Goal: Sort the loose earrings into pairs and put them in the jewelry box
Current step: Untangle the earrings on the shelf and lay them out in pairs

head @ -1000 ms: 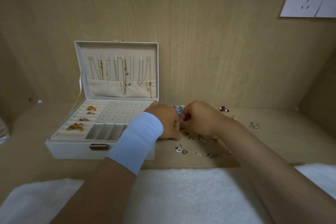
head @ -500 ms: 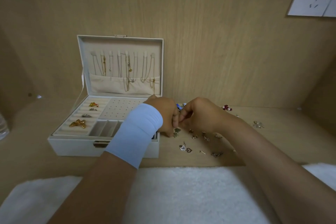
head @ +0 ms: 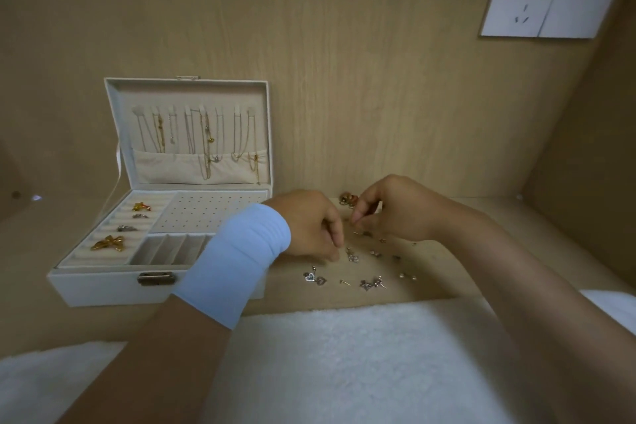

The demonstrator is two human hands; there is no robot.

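Fingers (head: 335,238) of the left hand (head: 309,224) were curled down to the table (head: 430,282), tips beside a small silver earring (head: 351,255); whether they pinched anything could not be told. The right hand (head: 395,210) curled thumb to forefinger, its contents too small to see. Loose earrings (head: 311,276) lay scattered beneath both hands. The open jewelry box (head: 103,289) stood just left.

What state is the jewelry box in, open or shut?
Open. The lid of the jewelry box stands upright near the wall, necklaces hang inside it, and the tray below is uncovered.
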